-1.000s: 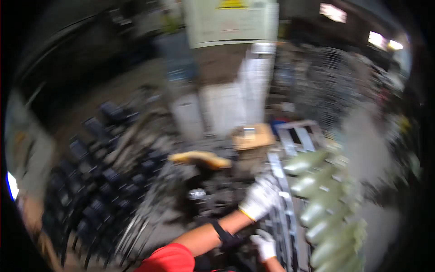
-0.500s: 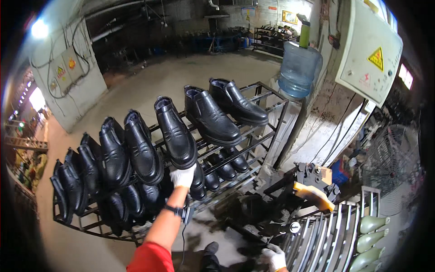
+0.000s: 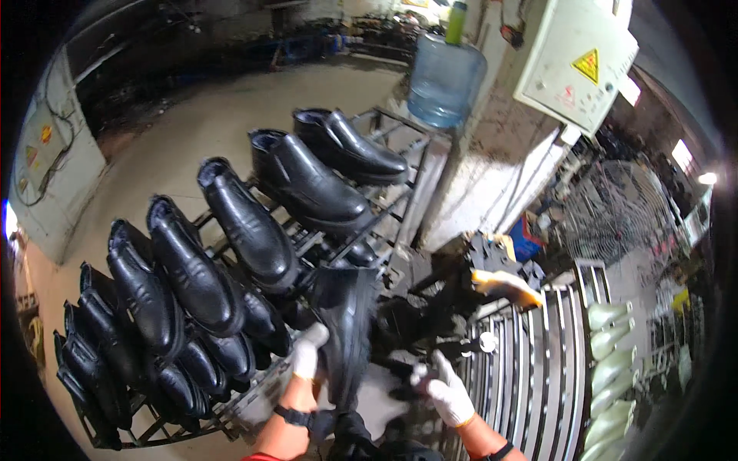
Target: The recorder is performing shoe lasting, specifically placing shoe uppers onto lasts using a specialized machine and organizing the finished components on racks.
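A black leather shoe [image 3: 346, 326] is tipped nearly upright in front of me, its toe end blurred by motion. My left hand [image 3: 310, 349], in a white glove, grips it from the left side; some fingers are hidden behind the shoe. To the right of the shoe, my right hand [image 3: 452, 392], also white-gloved, has its thumb and fingers apart. A small dark reddish patch lies by its fingertips, too blurred to make out. Closest on the rack's top is another black shoe [image 3: 250, 227], in line with several similar ones.
The metal rack [image 3: 388, 123] carries black shoes on two levels. Right of me is a slatted metal rack [image 3: 530, 369] with pale green shoe lasts [image 3: 611, 361]. Dark machinery with a yellow-orange pad [image 3: 507, 286] stands ahead. Beyond are a water jug [image 3: 446, 81], electrical box [image 3: 576, 65] and large fan [image 3: 619, 211].
My left hand has taken a shoe from the rack and brought it nearer, toe swung down. My right hand has risen toward it. The view has turned right and down.
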`<act>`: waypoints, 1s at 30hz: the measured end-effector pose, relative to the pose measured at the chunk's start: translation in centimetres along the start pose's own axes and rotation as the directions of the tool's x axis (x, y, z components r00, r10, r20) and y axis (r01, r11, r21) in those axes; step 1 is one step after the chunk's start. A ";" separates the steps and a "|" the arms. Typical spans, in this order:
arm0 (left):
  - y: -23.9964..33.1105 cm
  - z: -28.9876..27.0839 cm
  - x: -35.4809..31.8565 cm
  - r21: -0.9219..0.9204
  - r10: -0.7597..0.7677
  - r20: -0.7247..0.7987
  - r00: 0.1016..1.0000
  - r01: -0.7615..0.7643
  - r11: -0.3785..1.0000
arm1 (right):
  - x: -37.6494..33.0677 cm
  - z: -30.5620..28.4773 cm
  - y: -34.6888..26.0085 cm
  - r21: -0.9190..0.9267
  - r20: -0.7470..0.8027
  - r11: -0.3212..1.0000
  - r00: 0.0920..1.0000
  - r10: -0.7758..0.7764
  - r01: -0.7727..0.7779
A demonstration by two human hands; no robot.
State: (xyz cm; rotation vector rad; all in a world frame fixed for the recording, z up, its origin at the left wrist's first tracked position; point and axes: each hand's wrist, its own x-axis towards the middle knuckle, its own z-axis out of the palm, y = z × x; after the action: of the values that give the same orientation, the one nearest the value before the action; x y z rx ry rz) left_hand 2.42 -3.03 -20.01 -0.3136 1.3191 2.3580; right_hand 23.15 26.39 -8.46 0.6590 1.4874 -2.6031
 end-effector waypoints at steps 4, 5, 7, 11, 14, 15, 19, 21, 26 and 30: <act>-2.8 15.1 -14.7 -0.039 -0.259 0.238 0.936 0.276 0.960 | -2.2 2.5 -3.9 -0.096 -0.114 0.954 0.949 -0.295 0.285; -4.6 16.3 -16.1 -0.223 -0.353 0.323 0.878 0.433 0.873 | -3.4 2.8 -4.5 0.008 -0.252 0.961 0.931 -0.265 0.276; -7.7 18.1 -17.5 0.350 -0.359 0.218 0.908 0.271 0.897 | -5.7 1.0 -7.8 -0.266 -0.311 0.923 0.882 -0.354 0.277; -14.2 21.0 -19.4 0.579 0.055 0.670 0.740 -0.568 0.585 | -10.5 -4.0 -10.8 -0.400 -0.382 0.851 0.782 -0.492 0.340; -15.9 24.8 -19.9 0.593 0.123 0.656 0.744 -0.610 0.526 | -11.3 -5.8 -12.4 -0.340 -0.474 0.872 0.737 -0.481 0.351; -15.9 26.3 -19.7 0.585 0.073 0.623 0.779 -0.525 0.618 | -11.2 -7.0 -12.8 -0.380 -0.491 0.873 0.733 -0.471 0.306; -15.0 28.6 -17.2 0.741 -0.210 0.473 0.855 -0.258 0.620 | -8.3 -8.6 -14.1 -0.436 -0.458 0.865 0.766 -0.452 0.250; -17.3 28.6 -15.8 0.456 0.139 0.576 0.806 -0.458 0.763 | -7.2 -8.5 -14.9 -0.676 -0.465 0.720 0.669 -0.580 0.155; -19.5 27.9 -15.0 0.164 -0.268 0.541 0.797 0.213 0.963 | -5.5 -5.6 -16.8 -0.844 -0.330 0.530 0.703 -0.631 0.080; -13.4 27.5 -16.3 0.391 -0.264 0.421 0.868 0.089 0.916 | -6.6 -4.5 -13.9 -0.675 -0.472 0.712 0.627 -0.619 0.195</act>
State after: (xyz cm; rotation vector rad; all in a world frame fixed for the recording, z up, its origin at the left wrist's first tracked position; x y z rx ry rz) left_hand 23.24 22.54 -9.37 0.2275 1.3692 1.8256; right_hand 26.88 36.54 3.37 1.4001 2.8152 -1.9785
